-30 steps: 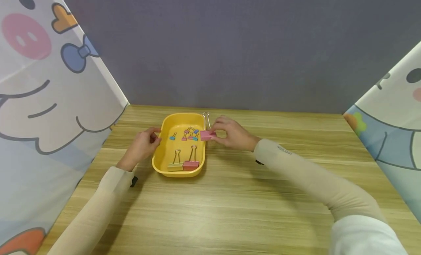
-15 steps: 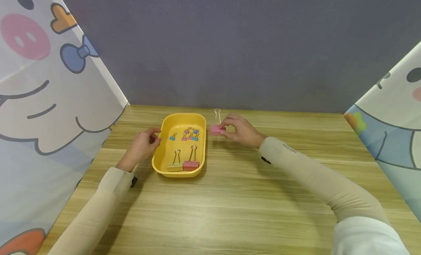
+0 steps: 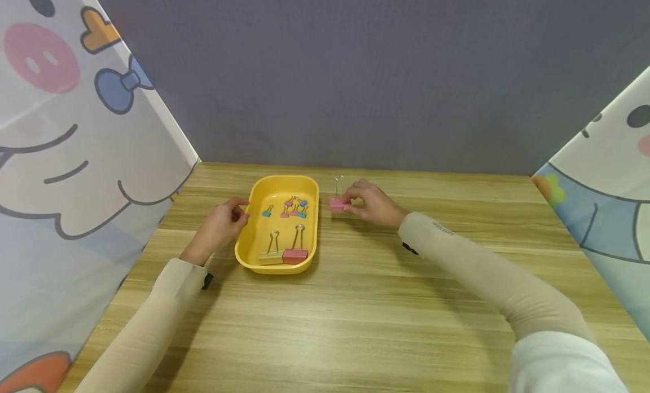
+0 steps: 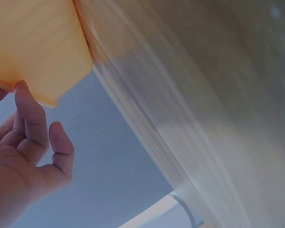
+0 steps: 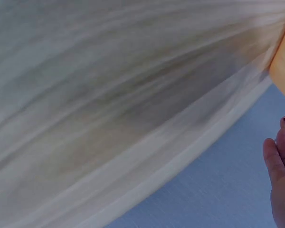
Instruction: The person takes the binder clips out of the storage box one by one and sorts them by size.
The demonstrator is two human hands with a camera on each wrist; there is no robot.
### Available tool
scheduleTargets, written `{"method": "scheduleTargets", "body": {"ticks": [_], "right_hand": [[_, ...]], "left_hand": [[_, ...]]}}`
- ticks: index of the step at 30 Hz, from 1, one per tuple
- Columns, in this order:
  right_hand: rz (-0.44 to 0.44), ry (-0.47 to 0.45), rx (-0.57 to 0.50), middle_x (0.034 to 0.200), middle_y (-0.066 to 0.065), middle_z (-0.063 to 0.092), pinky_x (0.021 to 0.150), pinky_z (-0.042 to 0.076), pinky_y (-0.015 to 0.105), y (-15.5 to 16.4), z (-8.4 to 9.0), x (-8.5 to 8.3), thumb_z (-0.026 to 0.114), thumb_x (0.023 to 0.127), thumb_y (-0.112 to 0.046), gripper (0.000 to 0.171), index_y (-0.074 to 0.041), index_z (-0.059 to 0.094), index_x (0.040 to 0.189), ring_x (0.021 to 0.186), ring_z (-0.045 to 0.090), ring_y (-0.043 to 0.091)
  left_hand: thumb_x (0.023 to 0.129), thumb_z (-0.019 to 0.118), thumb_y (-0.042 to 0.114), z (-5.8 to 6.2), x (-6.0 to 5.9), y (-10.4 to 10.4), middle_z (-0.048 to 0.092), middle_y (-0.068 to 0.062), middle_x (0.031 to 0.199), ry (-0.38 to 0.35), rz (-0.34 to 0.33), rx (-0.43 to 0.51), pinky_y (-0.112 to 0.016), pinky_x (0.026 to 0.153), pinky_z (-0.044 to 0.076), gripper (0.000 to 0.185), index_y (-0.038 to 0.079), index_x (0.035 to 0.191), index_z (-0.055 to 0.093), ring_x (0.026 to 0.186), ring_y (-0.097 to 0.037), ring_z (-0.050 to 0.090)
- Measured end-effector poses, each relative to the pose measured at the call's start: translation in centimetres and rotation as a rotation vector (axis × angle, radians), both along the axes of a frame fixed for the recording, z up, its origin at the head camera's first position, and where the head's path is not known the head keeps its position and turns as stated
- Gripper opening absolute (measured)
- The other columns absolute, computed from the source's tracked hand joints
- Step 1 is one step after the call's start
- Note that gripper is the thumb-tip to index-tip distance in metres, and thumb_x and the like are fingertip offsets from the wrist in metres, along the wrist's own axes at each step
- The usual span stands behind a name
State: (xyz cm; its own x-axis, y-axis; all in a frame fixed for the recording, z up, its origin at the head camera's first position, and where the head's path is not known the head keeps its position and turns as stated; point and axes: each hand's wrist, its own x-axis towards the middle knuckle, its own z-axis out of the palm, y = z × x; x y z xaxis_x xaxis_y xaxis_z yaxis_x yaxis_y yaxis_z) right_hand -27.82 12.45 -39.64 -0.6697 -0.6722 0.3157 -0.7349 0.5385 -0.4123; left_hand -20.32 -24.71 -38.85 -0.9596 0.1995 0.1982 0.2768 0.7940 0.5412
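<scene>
A large pink binder clip with its wire handles pointing away is pinched by my right hand, just right of the yellow tray. In the right wrist view, part of my right hand and a dark edge of the clip show at the right border. My left hand grips the tray's left rim, and the left wrist view shows its fingers at that rim. In the tray lie a yellow binder clip, a red binder clip and several small pink and blue binder clips.
The wooden table carries the tray and meets a grey panel at its back edge. Printed cartoon cloths hang along the left and right sides.
My right hand has carried the pink binder clip rightward from over the tray's right rim, then slightly down in the view. The left hand and tray have stayed put.
</scene>
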Motion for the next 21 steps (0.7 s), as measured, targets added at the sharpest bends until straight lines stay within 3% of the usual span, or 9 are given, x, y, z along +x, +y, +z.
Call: {"method": "scheduleTargets", "body": {"ticks": [21], "right_hand": [[0.002,-0.039,0.076,0.089,-0.002,0.060,0.079,0.043,0.036,-0.3,-2.1,-0.8,0.072,0.085,-0.019,0.012,-0.012,0.068,0.094,0.088,0.052,0.016]], "left_hand": [[0.090,0.059,0.006,0.2,0.2,0.2,0.060,-0.011,0.080,-0.009,0.024,-0.008,-0.034,0.060,0.047,0.033,-0.007,0.121,0.056,0.065,-0.020,0.054]]}}
